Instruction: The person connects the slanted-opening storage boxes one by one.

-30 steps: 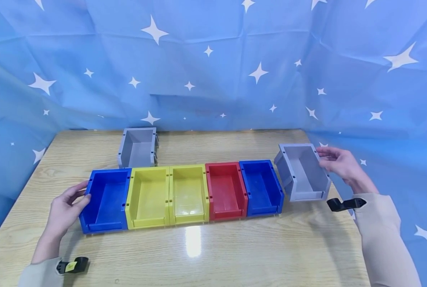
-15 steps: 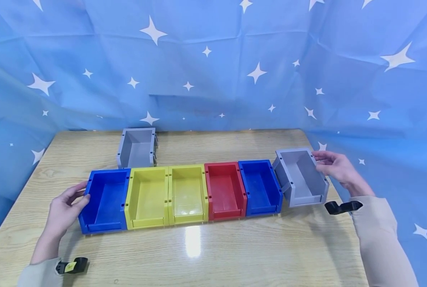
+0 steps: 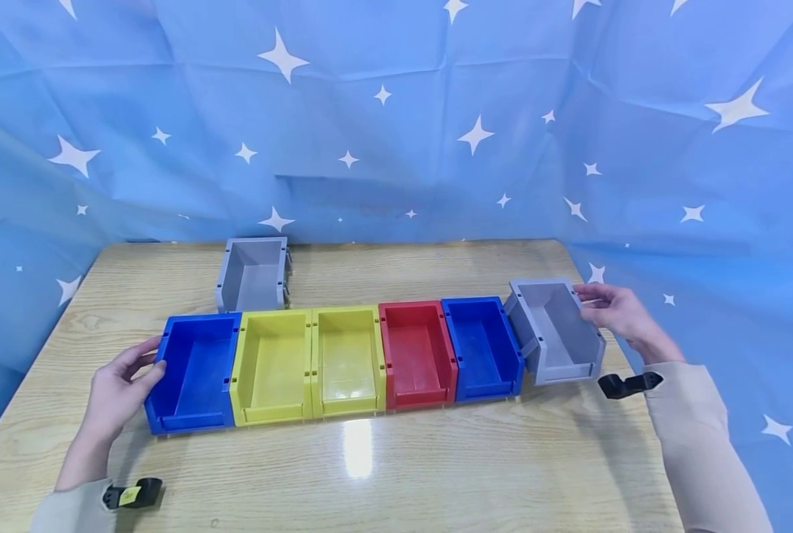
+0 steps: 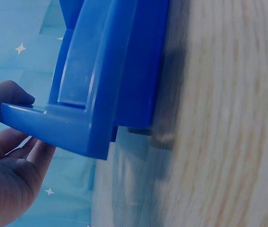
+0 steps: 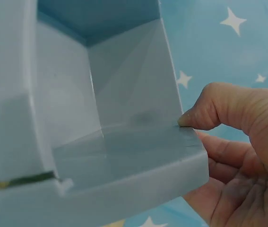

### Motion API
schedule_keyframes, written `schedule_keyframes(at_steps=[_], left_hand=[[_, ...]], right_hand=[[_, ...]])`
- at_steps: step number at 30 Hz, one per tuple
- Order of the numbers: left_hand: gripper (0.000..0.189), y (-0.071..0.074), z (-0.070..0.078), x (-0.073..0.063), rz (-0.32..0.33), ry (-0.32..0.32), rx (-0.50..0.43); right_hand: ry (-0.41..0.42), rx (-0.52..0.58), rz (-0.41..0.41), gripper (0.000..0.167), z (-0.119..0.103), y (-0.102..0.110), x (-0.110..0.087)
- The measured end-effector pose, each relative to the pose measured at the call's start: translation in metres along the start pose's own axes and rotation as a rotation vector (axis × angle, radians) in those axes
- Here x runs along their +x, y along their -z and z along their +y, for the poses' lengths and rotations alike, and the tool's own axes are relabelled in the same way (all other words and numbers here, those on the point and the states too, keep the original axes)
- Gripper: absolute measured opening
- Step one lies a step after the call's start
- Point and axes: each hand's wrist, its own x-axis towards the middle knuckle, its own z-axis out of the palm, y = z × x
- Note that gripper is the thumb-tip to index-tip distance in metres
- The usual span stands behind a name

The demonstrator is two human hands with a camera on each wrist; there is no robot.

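Note:
My left hand grips the outer side wall of the leftmost blue storage bin, thumb over the rim and fingers outside, as the left wrist view also shows. That bin heads a joined row: two yellow bins, a red bin and another blue bin. At the row's right end, a grey bin leans at a slight angle close against the blue one. My right hand pinches its right wall; in the right wrist view the thumb presses the rim with fingers beneath.
A second grey bin stands behind the row at the left. All sit on a wooden table. A blue star-patterned curtain hangs along the table's back and sides.
My right hand has brought the grey bin down and slightly left, close to the right blue bin. The left hand keeps its grip and the row stays put.

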Motion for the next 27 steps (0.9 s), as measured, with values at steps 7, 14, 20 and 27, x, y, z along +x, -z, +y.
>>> schedule_keyframes(at_steps=[7, 14, 20, 27], left_hand=[[0.039, 0.004, 0.037, -0.005, 0.0, 0.025, -0.023], [0.04, 0.007, 0.046, -0.006, -0.011, 0.018, 0.008], [0.039, 0.006, 0.043, -0.006, -0.004, 0.013, -0.008], [0.039, 0.006, 0.045, -0.006, -0.004, 0.0, -0.028]], right_hand=[[0.009, -0.001, 0.023, 0.047, 0.004, -0.002, -0.001], [0.229, -0.248, 0.297, 0.04, -0.017, -0.025, 0.003], [0.42, -0.378, 0.176, 0.047, -0.031, -0.051, 0.005], [0.318, -0.451, 0.028, 0.059, -0.036, -0.065, 0.003]])
